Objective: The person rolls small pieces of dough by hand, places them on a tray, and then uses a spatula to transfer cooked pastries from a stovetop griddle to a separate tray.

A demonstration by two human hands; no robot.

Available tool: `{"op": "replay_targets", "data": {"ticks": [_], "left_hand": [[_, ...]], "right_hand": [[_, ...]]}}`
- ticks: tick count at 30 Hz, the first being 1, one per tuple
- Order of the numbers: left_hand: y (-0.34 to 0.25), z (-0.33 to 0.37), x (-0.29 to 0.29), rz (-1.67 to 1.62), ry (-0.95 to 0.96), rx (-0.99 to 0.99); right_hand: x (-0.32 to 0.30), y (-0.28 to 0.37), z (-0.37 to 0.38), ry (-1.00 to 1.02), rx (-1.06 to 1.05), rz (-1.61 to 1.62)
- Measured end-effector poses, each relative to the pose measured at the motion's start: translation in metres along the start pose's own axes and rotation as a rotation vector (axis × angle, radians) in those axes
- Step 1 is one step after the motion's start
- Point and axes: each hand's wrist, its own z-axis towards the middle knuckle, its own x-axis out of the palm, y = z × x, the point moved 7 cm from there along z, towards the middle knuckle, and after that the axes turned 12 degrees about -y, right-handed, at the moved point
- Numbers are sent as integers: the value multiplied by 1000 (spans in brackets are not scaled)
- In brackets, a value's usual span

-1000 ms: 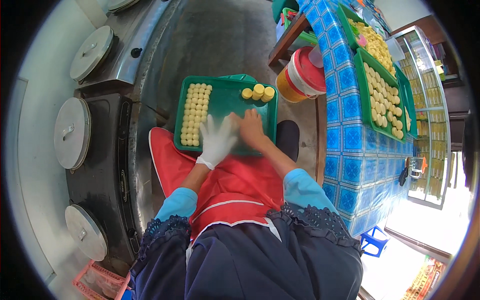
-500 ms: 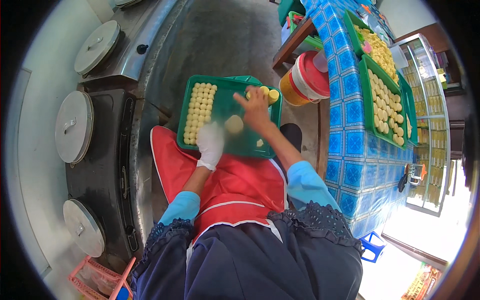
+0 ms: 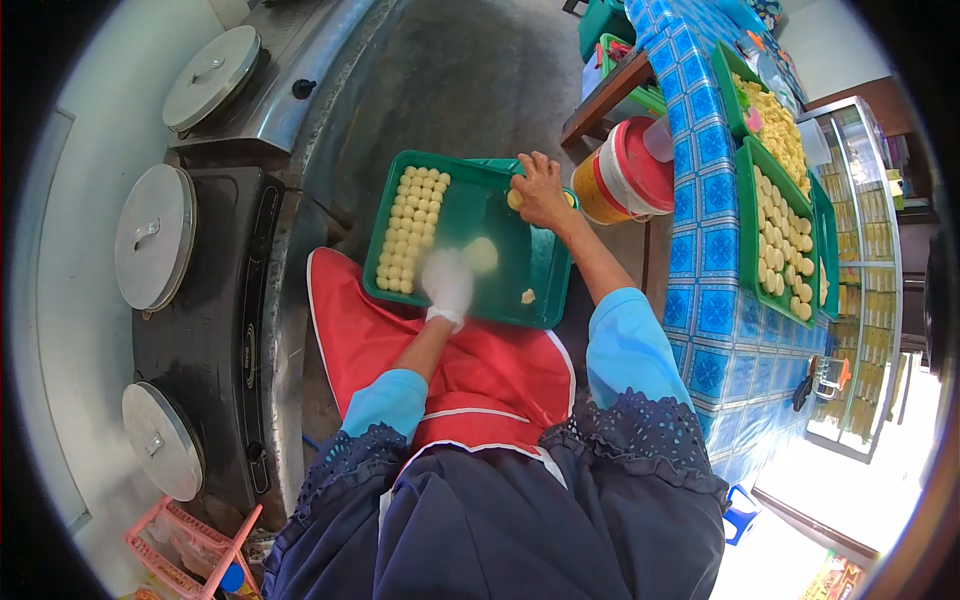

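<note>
A green tray (image 3: 482, 208) rests over my lap, with rows of small pale dough balls (image 3: 412, 225) along its left side. My left hand (image 3: 447, 281), in a white glove, is at the tray's near part, close to the balls; motion smears its fingers. Just beyond it lies a flat pale dough disc (image 3: 481, 255). My bare right hand (image 3: 543, 192) is at the far right corner, its fingers curled over yellow round pieces (image 3: 515, 199) and closed on one that they mostly cover. A small dough scrap (image 3: 528, 296) sits near the tray's near right corner.
Lidded pots (image 3: 155, 238) stand on black and steel stoves to the left. A red-lidded bucket (image 3: 640, 165) is beyond the tray's right corner. On the blue-clothed table (image 3: 695, 250) at right, a green tray holds round dough pieces (image 3: 780, 235) beside yellow crumbly food (image 3: 775, 120).
My right hand's spread fingers have curled down over the yellow pieces. The gloved left hand has shifted toward the dough disc. The whole view has moved slightly.
</note>
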Motion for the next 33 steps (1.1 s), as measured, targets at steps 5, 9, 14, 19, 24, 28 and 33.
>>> {"op": "replay_targets", "data": {"ticks": [5,9,14,19,24,28,33], "left_hand": [[7,6,7,-63,-6,-103],[-7,0,-15,-172,-157,-51],[-25,0,-15,-471,-164,-259],[26,3,8,-519,-215,-288],[55,6,40,-710,-164,-439],[33,8,47,-816,-47,-480],[12,22,36,-767,126,-331]], "right_hand": [[-35,20,9,-264,-41,140],[-37,62,-18,-175,103,416],[24,70,-74,-66,182,336],[27,88,-75,-41,356,453],[27,74,-86,-141,678,614],[27,70,-95,-238,755,538],[30,79,-85,-173,686,564]]}}
